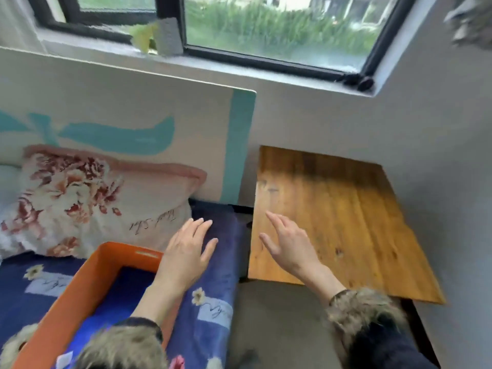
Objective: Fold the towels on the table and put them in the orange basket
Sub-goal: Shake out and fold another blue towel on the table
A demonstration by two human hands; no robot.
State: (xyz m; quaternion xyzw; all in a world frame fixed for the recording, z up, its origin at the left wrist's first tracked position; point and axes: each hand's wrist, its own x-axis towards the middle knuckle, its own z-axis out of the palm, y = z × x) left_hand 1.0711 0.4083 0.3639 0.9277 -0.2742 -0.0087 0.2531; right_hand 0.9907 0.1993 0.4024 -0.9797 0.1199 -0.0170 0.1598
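Hovering with straight fingers and holding nothing, left hand (186, 251) beside orange basket (87, 275), right hand (290, 243) over table (346, 222)

Head camera, close, looks forward-down over bed edge (213, 302), table (332, 222).

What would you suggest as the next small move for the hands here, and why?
Probably draw both hands back and check whether any towels remain. The left hand and right hand are open and empty, the wooden table shows no towel, and blue fabric already lies in the orange basket.
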